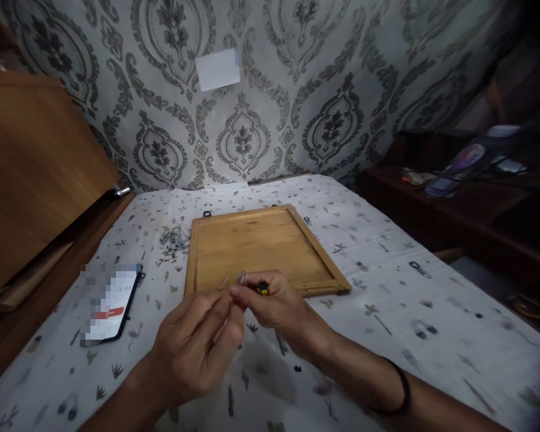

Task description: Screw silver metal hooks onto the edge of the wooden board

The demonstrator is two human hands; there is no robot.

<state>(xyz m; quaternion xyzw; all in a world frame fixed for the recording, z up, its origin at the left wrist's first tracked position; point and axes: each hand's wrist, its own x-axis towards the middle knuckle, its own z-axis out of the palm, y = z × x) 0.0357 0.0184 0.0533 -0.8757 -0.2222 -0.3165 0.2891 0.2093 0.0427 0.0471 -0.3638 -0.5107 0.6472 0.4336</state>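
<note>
My left hand (198,342) pinches a thin metal piece (224,284), perhaps a screw, between thumb and fingers. Against it, my right hand (272,300) is closed on a small silver metal piece (242,276) at its fingertips. A yellow and black object (263,288), which looks like a tool handle, is tucked in the same right hand. Both hands are over the near edge of a framed wooden panel (252,246) that lies flat on the patterned white cloth (369,366). Small dark metal fittings show at the panel's far edge.
Left of the panel lies a scattered pile of small metal parts (174,240). A phone (117,306) is nearer at the left. A wooden cabinet (36,168) borders the left side; a bottle (470,159) stands at the right. Patterned wallpaper (243,132) is behind.
</note>
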